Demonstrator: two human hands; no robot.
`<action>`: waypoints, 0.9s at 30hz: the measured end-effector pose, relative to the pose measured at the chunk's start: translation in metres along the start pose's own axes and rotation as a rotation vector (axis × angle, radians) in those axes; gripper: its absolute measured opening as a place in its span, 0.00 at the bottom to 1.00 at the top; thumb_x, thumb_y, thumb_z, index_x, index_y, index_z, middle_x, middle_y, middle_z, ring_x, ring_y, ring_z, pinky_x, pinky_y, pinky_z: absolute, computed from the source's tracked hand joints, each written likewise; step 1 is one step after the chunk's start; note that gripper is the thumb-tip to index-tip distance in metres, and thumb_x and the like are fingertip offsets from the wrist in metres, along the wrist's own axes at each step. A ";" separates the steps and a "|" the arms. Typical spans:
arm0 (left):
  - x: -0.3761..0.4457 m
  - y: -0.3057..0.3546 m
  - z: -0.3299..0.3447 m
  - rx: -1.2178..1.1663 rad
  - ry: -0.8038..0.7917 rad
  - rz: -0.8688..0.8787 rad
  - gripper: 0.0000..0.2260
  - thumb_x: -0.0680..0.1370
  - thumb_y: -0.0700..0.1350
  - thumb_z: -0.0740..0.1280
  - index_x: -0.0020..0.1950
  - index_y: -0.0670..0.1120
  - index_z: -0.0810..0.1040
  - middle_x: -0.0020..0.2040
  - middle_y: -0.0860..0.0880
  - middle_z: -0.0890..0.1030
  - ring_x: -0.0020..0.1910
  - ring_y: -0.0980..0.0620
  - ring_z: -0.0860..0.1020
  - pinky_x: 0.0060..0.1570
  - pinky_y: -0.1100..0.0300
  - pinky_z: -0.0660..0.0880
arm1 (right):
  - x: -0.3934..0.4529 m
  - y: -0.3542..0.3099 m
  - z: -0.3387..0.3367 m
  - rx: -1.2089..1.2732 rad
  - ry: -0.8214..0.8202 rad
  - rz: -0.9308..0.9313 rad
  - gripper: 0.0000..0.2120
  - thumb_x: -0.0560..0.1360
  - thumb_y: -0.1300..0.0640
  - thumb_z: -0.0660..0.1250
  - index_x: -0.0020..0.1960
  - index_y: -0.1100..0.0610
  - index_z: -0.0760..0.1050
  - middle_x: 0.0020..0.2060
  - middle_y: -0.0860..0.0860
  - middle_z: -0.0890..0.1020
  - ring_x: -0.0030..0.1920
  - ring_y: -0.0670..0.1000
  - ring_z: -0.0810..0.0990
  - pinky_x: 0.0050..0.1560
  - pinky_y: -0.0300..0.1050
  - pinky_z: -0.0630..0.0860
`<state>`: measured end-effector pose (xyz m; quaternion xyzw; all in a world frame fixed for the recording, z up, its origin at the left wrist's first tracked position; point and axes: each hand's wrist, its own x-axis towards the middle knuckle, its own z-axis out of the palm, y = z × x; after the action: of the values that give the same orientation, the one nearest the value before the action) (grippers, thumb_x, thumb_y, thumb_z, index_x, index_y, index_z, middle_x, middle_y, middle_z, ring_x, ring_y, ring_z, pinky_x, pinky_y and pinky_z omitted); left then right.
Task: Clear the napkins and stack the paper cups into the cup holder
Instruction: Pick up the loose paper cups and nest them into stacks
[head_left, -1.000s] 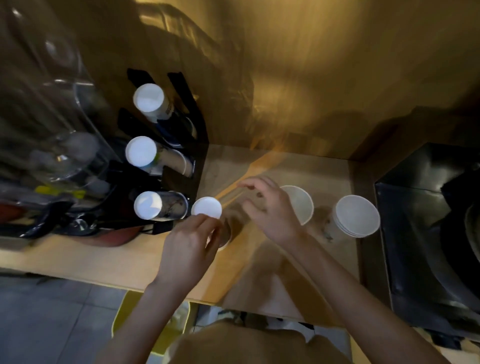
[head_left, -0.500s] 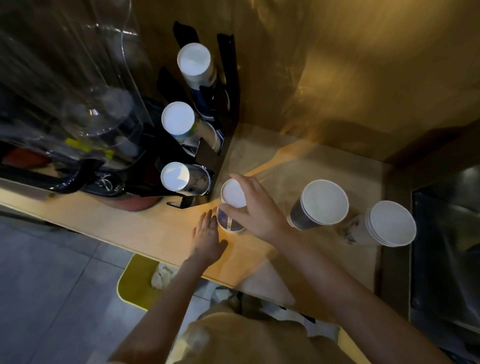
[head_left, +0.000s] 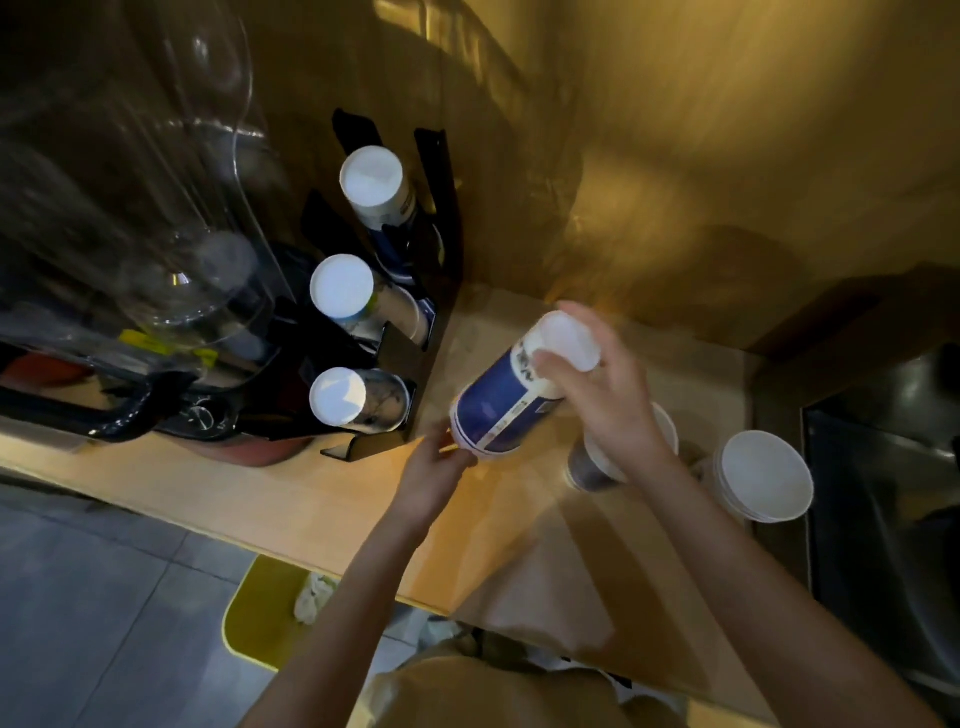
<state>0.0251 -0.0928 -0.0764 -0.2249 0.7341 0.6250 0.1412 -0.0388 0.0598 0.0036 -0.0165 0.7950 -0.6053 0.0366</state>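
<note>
1. The right hand (head_left: 602, 395) is gripping a tilted blue cup (head_left: 506, 402) by its base, above the counter (head_left: 291, 499).
2. The left hand (head_left: 434, 475) is pinching its rim, beside the black cup holder (head_left: 410, 358).

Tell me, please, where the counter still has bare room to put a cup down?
Bare wood runs along the counter front edge, left of the left hand and before the black cup holder. Crowded: the right end, where two cup stacks stand under the right hand beside the dark appliance.
</note>
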 end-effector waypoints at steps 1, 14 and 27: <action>-0.004 0.010 -0.001 0.072 0.069 0.127 0.20 0.75 0.39 0.65 0.66 0.46 0.68 0.62 0.46 0.76 0.57 0.49 0.75 0.54 0.55 0.72 | 0.003 -0.008 -0.011 0.087 0.068 0.014 0.17 0.71 0.56 0.69 0.58 0.45 0.72 0.50 0.42 0.77 0.51 0.44 0.77 0.44 0.32 0.77; -0.039 0.142 0.012 0.024 0.071 0.749 0.46 0.57 0.71 0.69 0.70 0.63 0.53 0.74 0.59 0.59 0.72 0.64 0.59 0.71 0.58 0.61 | -0.009 -0.004 -0.074 1.249 0.191 0.522 0.17 0.73 0.47 0.59 0.56 0.56 0.76 0.50 0.58 0.83 0.53 0.58 0.80 0.46 0.50 0.80; -0.027 0.184 0.065 -0.046 -0.050 0.926 0.42 0.57 0.52 0.77 0.68 0.47 0.64 0.62 0.59 0.73 0.63 0.59 0.72 0.62 0.68 0.68 | 0.003 0.000 -0.061 0.950 0.102 0.541 0.14 0.79 0.54 0.53 0.45 0.56 0.76 0.36 0.53 0.84 0.38 0.50 0.82 0.43 0.47 0.74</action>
<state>-0.0503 -0.0029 0.0824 0.1386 0.7395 0.6437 -0.1399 -0.0462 0.1183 0.0201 0.2364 0.4108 -0.8667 0.1557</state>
